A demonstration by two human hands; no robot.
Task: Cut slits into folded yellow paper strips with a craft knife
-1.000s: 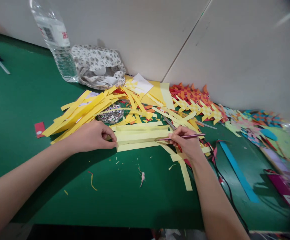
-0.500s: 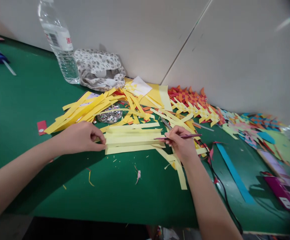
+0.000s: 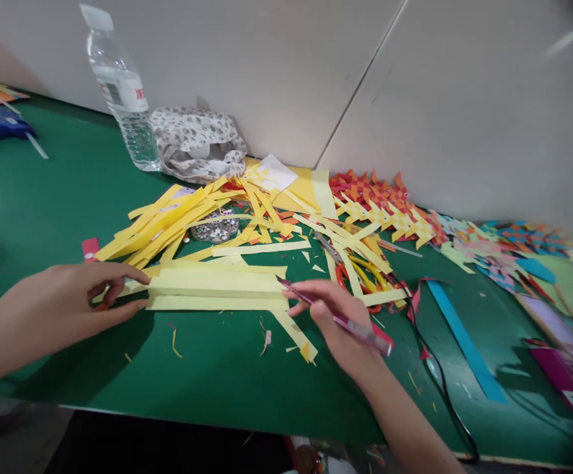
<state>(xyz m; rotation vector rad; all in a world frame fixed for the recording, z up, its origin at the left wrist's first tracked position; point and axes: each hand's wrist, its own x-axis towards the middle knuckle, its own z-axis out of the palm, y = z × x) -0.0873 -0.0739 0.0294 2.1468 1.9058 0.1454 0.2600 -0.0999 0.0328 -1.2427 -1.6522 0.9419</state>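
Note:
A creased pale-yellow paper sheet (image 3: 217, 282) lies lengthwise on the green table. My left hand (image 3: 86, 299) pinches its left end between thumb and fingers. At the other end, my right hand (image 3: 338, 316) holds a slim purple craft knife (image 3: 360, 332), its dark pointed tip by the sheet's right edge. Right-hand fingers also reach that edge; whether they grip the paper I cannot tell. Under the sheet's right part, a loose pale strip (image 3: 296, 334) sticks out towards the front. Scissors (image 3: 330, 247) lie among paper strips behind my right hand.
Yellow paper strips (image 3: 168, 220) are heaped behind the sheet, around a sequin container (image 3: 215, 227). A water bottle (image 3: 126, 99) and a patterned cloth pouch (image 3: 200, 141) stand by the wall. A blue glue gun (image 3: 2, 128) lies left; a black cable (image 3: 439, 378) runs at right.
Both hands and the pale sheet have shifted left. The knife has swung from nearly level to slanting, its tip up and left. More of the scissors and strips shows behind my right hand.

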